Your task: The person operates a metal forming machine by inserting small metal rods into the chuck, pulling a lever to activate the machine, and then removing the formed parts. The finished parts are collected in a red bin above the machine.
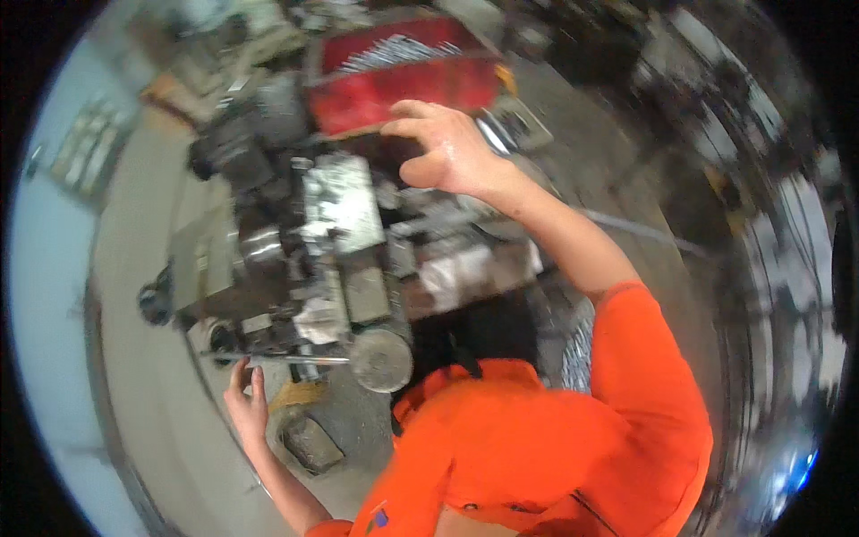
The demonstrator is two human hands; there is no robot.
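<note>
My right hand (447, 152) is raised over the machine, just in front of a red bin (403, 94), with fingers and thumb apart and nothing visible in it. The bin holds a heap of shiny metal rods (398, 54). At the lower left, my left hand (247, 407) reaches up with thumb and finger spread. Its fingertips come up to a thin metal rod (304, 360), and whether they touch it is unclear. That rod runs crosswise toward a round grey metal disc (380, 361) on the machine.
A greasy metal machine (344, 201) with blocks and a cylindrical part (262, 246) fills the middle. Pale rags (456, 273) lie on its ledge. Below stands a grey container (310, 443) on the floor. Blurred racks and metal stock are at the right.
</note>
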